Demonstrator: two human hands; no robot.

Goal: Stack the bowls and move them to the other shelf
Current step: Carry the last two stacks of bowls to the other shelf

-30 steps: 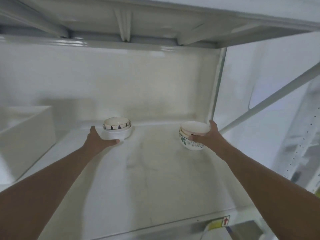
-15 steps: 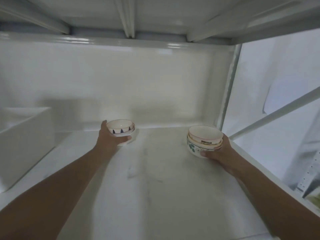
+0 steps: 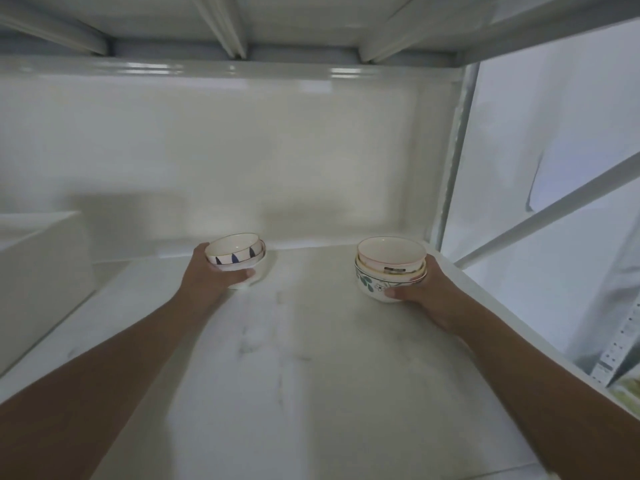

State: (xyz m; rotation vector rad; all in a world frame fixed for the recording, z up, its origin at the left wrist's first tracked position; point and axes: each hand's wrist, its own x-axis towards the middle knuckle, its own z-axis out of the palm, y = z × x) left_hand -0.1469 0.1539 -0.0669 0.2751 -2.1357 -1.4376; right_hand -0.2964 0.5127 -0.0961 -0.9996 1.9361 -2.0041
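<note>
Both stacks drawn nearer since second ago. Your left hand (image 3: 221,277) grips small bowl stack (image 3: 239,259), lifted; right hand (image 3: 420,289) grips flowered bowl stack (image 3: 389,268) near shelf (image 3: 311,393) right edge. Merge next.

A white shelf (image 3: 311,393), faintly scuffed — on it a white box (image 3: 38,271) at the left edge and two bowl stacks, left (image 3: 239,259) and right (image 3: 389,268), well apart.
</note>
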